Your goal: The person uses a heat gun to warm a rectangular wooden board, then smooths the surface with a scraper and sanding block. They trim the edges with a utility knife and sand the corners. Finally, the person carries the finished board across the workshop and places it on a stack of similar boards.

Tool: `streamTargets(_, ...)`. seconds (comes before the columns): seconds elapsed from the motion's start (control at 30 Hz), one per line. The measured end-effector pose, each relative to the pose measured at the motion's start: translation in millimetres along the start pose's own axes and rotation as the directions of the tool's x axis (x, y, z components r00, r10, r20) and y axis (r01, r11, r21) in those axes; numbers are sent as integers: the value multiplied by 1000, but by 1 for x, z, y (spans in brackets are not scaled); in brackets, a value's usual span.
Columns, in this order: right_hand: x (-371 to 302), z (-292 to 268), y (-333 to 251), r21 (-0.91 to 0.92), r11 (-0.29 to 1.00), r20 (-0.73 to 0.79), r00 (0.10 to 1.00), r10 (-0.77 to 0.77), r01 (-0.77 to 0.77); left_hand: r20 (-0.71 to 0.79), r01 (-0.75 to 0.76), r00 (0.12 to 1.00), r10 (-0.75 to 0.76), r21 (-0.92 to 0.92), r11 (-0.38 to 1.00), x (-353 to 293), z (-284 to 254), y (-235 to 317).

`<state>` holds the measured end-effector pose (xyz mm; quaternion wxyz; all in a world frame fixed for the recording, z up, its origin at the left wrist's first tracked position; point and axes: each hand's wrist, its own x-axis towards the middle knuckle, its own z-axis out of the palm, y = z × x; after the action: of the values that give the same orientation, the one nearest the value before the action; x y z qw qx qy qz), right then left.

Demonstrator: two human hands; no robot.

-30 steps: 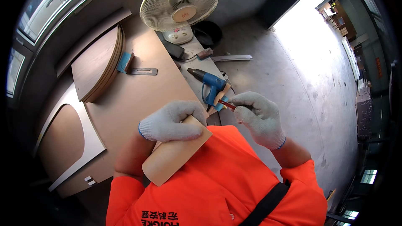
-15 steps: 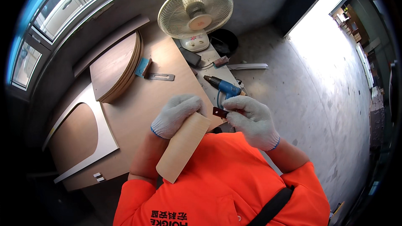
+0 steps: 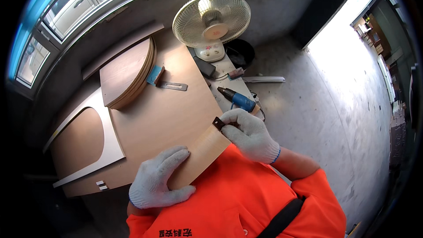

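A light wood-coloured panel slants in front of my chest, its upper right end near the table's front edge. My left hand, in a white knit glove, grips its lower left end, with the thumb at the near side and the fingers at the far side. My right hand, also gloved, is closed on a small dark flat piece with a hole. That piece is at the panel's upper right corner; whether it touches is hard to tell. The right fingers hide the rest of it.
On the wooden table lie stacked curved boards, a white frame-shaped piece, a slotted metal plate and a blue-and-brown block. A blue heat gun and a white fan occupy the side surface.
My left hand has shifted from the panel's upper end to its lower left end. The right hand has moved left with the dark piece to the panel's upper end.
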<state>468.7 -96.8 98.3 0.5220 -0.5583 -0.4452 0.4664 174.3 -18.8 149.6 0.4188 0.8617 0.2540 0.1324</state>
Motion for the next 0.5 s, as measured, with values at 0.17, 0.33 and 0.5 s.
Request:
streamTargets(0.17,12,-2,-10,-78,997,3,1000,-17,17,-43,-49,996,78,460,887,29,6,37)
streamTargets(0.33,12,-14,-7,-8,1000,-13,1000,21,-21,12,-186,970,244,686,703,58,-4,35)
streamTargets(0.5,3,-15,2,-62,995,24,997,-76,78,-196,70,971,136,778,624,64,50,37)
